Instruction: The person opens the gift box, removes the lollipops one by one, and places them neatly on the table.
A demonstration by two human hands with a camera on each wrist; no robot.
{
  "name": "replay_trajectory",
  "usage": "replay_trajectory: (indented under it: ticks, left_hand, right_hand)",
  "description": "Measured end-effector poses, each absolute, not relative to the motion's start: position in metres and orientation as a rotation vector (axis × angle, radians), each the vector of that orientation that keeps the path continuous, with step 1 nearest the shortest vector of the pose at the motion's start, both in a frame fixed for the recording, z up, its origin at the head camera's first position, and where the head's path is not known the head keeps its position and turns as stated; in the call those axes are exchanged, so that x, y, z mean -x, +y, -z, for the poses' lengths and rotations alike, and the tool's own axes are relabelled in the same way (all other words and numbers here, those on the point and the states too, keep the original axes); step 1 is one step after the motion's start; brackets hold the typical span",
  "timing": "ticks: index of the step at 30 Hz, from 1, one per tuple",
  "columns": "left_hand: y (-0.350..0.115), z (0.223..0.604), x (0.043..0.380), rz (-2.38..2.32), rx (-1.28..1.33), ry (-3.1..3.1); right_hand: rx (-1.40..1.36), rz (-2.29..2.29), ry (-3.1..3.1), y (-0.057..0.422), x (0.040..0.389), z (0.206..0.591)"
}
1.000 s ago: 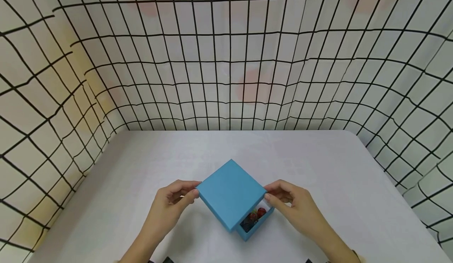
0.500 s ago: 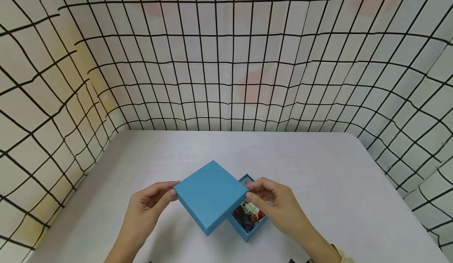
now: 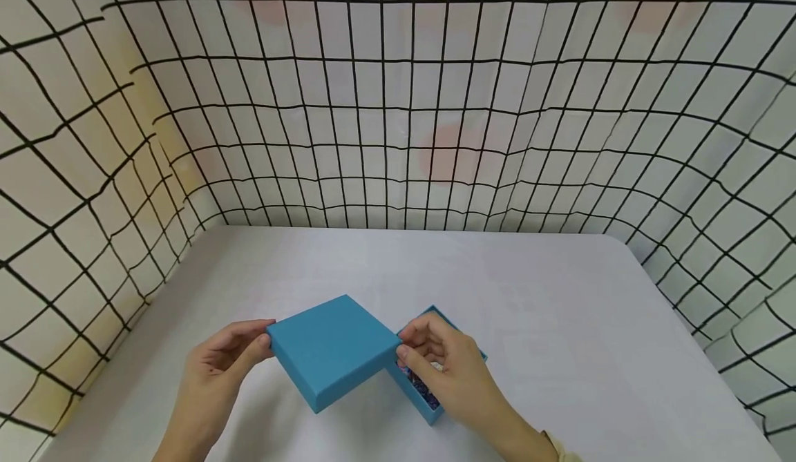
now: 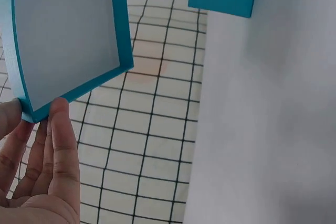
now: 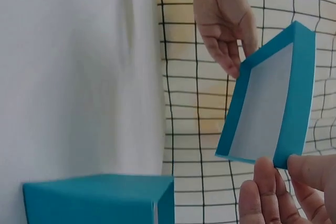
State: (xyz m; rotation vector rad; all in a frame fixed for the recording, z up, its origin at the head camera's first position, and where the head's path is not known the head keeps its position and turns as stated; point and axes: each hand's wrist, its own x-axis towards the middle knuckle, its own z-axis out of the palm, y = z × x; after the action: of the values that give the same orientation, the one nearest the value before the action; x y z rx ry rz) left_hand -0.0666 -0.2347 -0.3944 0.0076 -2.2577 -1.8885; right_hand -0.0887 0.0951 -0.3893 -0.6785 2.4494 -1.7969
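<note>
A square blue box lid point(image 3: 336, 348) is held up above the table, tilted, by two opposite corners. My left hand point(image 3: 214, 369) pinches its left corner between thumb and fingers. At the right corner my right hand point(image 3: 450, 372) pinches it the same way. Both wrist views show the white inside of the lid point(image 4: 68, 35). Below and behind my right hand, the blue box base point(image 3: 413, 396) stands on the table with its top uncovered. Dark, small contents point(image 3: 423, 387) show inside it, mostly hidden by the hand.
The box stands on a white table point(image 3: 560, 296). A white backdrop with a black grid point(image 3: 385, 117) rises behind the table and along both sides.
Both hands have carried the lid leftward off the box base, tilting it. The base stays in place, and my right hand now covers much of its opening.
</note>
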Motion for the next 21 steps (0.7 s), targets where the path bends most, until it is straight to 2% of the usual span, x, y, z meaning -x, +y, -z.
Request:
replay_trajectory:
  ticks: [21]
  left_hand:
    - [-0.264,0.408,0.058,1.933,-0.192,-2.037]
  right_hand:
    - [0.435,2.07,2.126,0.043,0.071,0.395]
